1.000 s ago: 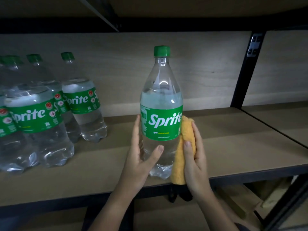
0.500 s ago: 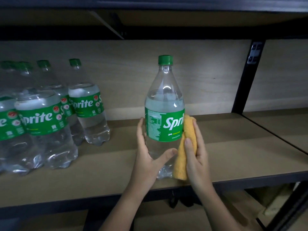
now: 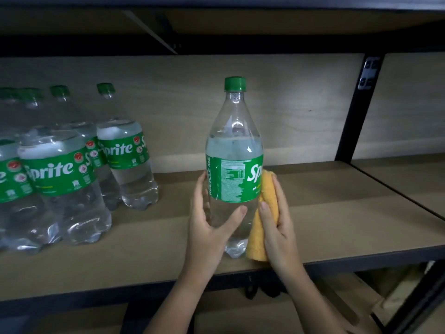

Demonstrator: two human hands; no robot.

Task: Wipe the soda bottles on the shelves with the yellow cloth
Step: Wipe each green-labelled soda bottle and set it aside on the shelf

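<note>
A clear Sprite bottle [image 3: 234, 150] with a green cap and green label stands upright on the wooden shelf [image 3: 325, 213], near its front edge. My left hand [image 3: 207, 227] grips its lower body, thumb across the front and fingers round the left side. My right hand [image 3: 277, 222] presses the folded yellow cloth [image 3: 263, 213] against the bottle's right side, fingers laid over the cloth. The label's back panel faces me, with only the first letters of the logo showing at the right.
Several more Sprite bottles [image 3: 125, 150] stand grouped at the shelf's left. A black upright post [image 3: 356, 112] divides this bay from another shelf on the right. An upper shelf hangs overhead, and a lower level shows below the front rail.
The bottle has turned in my hands, its logo swinging to the right and the printed back panel coming round to face me. Both hands stay on it, the cloth still against its right side.
</note>
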